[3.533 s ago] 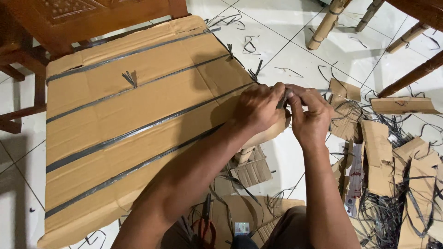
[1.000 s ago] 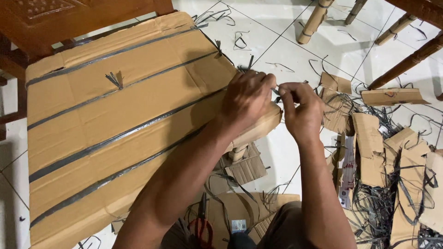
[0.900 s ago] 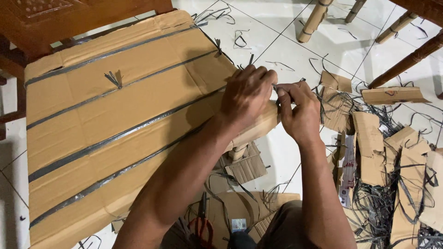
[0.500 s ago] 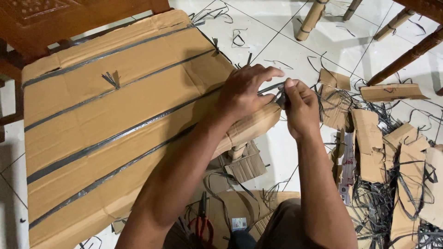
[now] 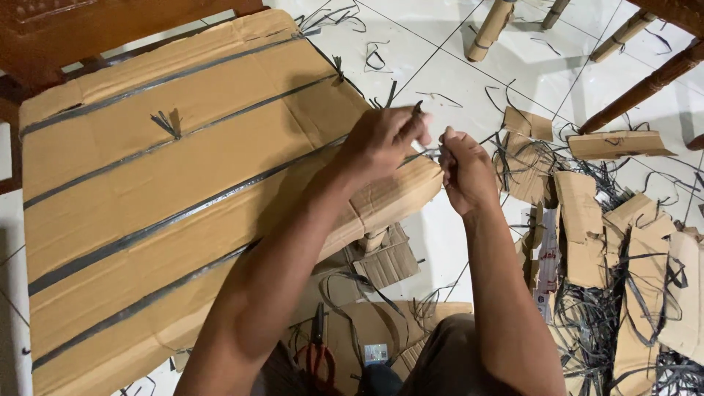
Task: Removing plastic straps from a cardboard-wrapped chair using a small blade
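The black strap (image 5: 422,154) runs across the near right corner of the big cardboard sheet (image 5: 183,183), which lies over a wooden chair (image 5: 88,22) w/ several dark bands across it. Left hand (image 5: 381,139) sits on that corner, its grip pinched shut on the strap end, a short tip poking up past the fingers. Right hand (image 5: 466,172) is just beside it, off the sheet's edge, grip closed narrow on the same strap; hands nearly touching. Below the corner, small cardboard offcuts (image 5: 385,260) lie on the white tile floor (image 5: 440,81). Red-handled scissors (image 5: 317,352) lie near the person's lap. To the right, a heap of cardboard scraps (image 5: 587,220) & loose black strap cuttings (image 5: 609,323). Wooden furniture legs (image 5: 491,29) stand at top right.
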